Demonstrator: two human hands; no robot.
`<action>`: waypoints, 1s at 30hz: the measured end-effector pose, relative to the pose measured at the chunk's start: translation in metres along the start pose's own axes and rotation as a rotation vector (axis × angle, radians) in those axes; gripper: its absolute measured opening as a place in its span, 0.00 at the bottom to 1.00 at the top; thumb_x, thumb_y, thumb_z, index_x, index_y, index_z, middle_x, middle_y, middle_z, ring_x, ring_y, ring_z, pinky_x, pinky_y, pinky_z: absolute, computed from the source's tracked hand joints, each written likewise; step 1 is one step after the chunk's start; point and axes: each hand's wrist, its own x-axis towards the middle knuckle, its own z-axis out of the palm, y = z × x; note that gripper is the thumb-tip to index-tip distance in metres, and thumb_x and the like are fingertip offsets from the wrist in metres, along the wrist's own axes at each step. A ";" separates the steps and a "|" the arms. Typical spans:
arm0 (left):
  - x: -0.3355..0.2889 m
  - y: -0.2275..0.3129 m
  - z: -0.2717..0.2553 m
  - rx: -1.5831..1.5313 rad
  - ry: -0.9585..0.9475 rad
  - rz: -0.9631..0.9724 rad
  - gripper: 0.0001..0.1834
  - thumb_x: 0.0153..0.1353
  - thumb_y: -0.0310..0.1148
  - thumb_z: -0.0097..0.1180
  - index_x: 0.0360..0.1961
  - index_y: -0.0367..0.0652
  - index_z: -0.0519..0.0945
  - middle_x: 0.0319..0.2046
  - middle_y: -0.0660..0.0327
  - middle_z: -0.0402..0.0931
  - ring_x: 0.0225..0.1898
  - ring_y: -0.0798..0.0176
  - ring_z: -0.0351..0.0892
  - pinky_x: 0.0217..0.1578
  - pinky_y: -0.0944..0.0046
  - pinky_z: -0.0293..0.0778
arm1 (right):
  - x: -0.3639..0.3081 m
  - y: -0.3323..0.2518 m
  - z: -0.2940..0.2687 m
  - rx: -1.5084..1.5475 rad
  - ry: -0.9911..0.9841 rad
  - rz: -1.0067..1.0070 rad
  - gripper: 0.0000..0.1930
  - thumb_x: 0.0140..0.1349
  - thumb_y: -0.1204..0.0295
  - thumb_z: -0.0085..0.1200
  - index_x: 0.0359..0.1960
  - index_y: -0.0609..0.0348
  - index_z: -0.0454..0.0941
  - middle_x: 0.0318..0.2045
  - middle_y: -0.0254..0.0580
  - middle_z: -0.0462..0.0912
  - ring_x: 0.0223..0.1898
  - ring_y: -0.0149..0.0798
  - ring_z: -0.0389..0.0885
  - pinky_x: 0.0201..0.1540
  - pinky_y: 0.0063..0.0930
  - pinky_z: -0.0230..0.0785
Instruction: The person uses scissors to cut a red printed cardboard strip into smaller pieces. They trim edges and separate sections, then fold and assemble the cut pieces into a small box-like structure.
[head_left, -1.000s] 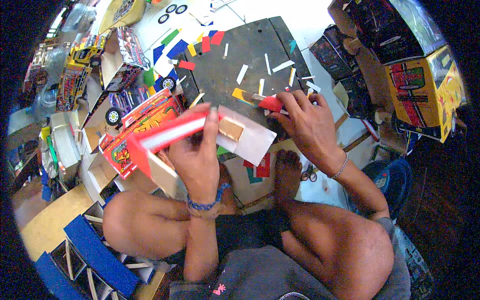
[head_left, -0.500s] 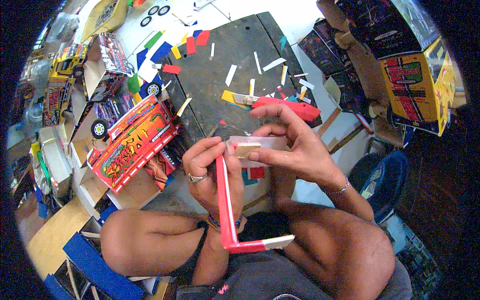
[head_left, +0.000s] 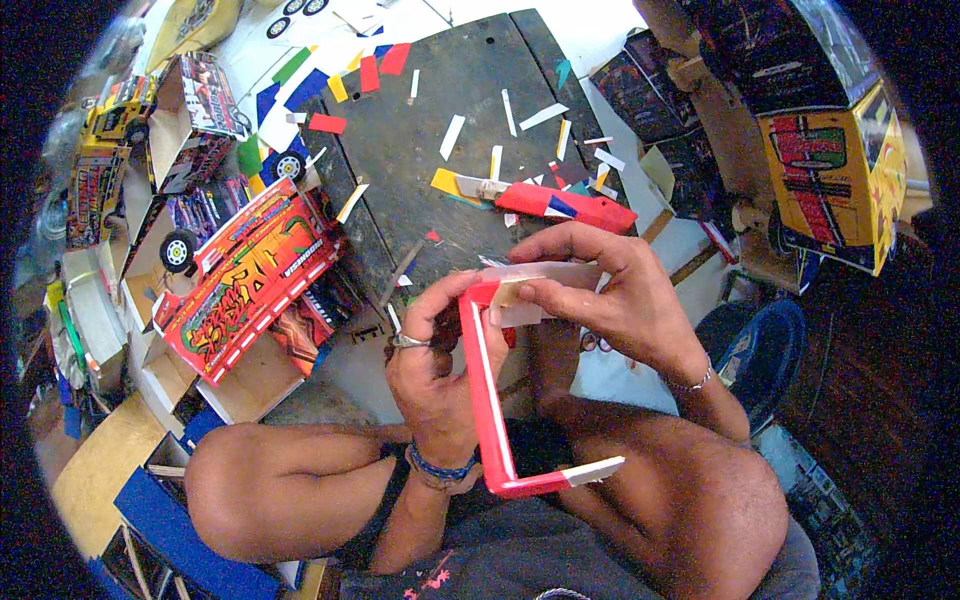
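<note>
My left hand (head_left: 432, 375) grips a red U-shaped strip frame (head_left: 484, 400) with a white inner edge. One short arm of the frame points right near my lap and ends in a bare pale tip (head_left: 594, 471). Along its upper arm, my right hand (head_left: 625, 305) pinches a translucent whitish strip (head_left: 550, 272) between thumb and fingers, over a tan bare end of the frame. Part of that strip is hidden by my fingers. On the dark board (head_left: 400, 130) just beyond lies a red-handled tool (head_left: 590, 212) with a greyish blade-like end.
White, red, yellow and blue scraps (head_left: 452, 137) litter the board. To the left stand a red model truck body (head_left: 255, 290) and a black wheel (head_left: 178, 250). A yellow model truck (head_left: 835, 170) stands at the right, above a dark blue basin (head_left: 755, 350).
Both hands and the red frame have shifted slightly right. The frame's upper arm has turned more into view, with my right fingers still at the strip. The surroundings have slid a little left.
</note>
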 end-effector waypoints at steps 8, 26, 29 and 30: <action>0.001 -0.001 0.004 -0.101 0.022 -0.002 0.20 0.60 0.21 0.65 0.54 0.35 0.76 0.50 0.53 0.81 0.48 0.64 0.82 0.51 0.65 0.79 | 0.003 -0.001 -0.005 -0.291 -0.021 -0.169 0.11 0.59 0.71 0.66 0.42 0.60 0.85 0.37 0.37 0.87 0.39 0.31 0.85 0.45 0.28 0.76; -0.001 -0.005 0.004 -0.207 0.074 -0.011 0.21 0.61 0.18 0.63 0.55 0.33 0.74 0.53 0.48 0.80 0.51 0.60 0.83 0.53 0.63 0.79 | -0.021 -0.001 0.014 -1.064 0.168 -0.627 0.28 0.51 0.61 0.70 0.58 0.37 0.79 0.57 0.30 0.81 0.56 0.29 0.79 0.59 0.43 0.59; -0.001 -0.001 0.004 -0.232 0.077 -0.060 0.22 0.61 0.19 0.63 0.55 0.32 0.73 0.53 0.48 0.80 0.52 0.60 0.82 0.52 0.64 0.80 | -0.023 -0.001 0.011 -1.213 0.097 -0.645 0.29 0.54 0.59 0.67 0.61 0.36 0.77 0.59 0.30 0.80 0.57 0.28 0.79 0.61 0.43 0.58; -0.001 0.000 0.004 -0.225 0.087 -0.090 0.22 0.61 0.18 0.64 0.56 0.32 0.73 0.54 0.49 0.79 0.51 0.61 0.82 0.50 0.64 0.81 | -0.024 -0.001 0.006 -1.282 0.047 -0.659 0.29 0.55 0.58 0.66 0.61 0.36 0.76 0.60 0.30 0.79 0.58 0.28 0.79 0.62 0.43 0.58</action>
